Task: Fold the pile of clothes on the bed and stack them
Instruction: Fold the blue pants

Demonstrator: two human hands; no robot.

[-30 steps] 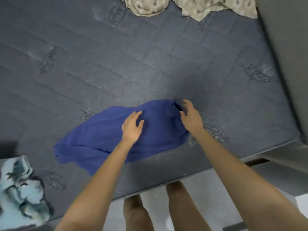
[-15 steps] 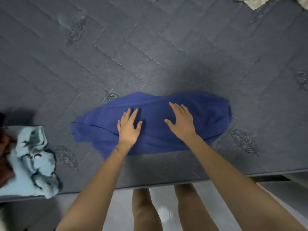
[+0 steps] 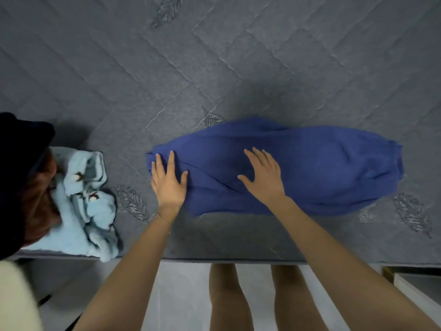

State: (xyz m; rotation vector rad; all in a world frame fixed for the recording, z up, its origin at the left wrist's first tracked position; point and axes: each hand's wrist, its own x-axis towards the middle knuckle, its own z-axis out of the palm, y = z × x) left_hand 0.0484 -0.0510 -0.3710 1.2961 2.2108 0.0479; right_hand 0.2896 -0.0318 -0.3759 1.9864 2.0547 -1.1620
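Left hand [image 3: 168, 185] lies flat, palm down, fingers straight and slightly spread, on the left end of a dark blue garment [image 3: 322, 170]; it grasps nothing, only presses. Thin bracelet [image 3: 157, 216] at that wrist. Right hand [image 3: 265, 180] likewise flat and released, fingers extended, palm on the cloth near its middle, thumb pointing toward the left hand. Both hands apart from one another, with blue fabric showing between them. Blue garment is spread lengthwise, left to right, on the grey quilted mattress [image 3: 214, 68], close to the near edge; its right end bulges a little and shows a seam or hem, and a diagonal crease runs between the two hands. Grey leaf motifs [image 3: 410, 211] are stitched into the mattress cover on either side of the garment. Near the left edge, well apart from the blue cloth, sits a light blue fleecy garment [image 3: 83, 211] with small dark-and-white figures on it, bunched up. Touching its left side, a reddish-brown item [image 3: 40, 199] and above that something black [image 3: 19, 151]; what either one is, cannot tell. Bare legs [image 3: 226, 295] stand on a pale floor [image 3: 181, 295] just beside the bed.
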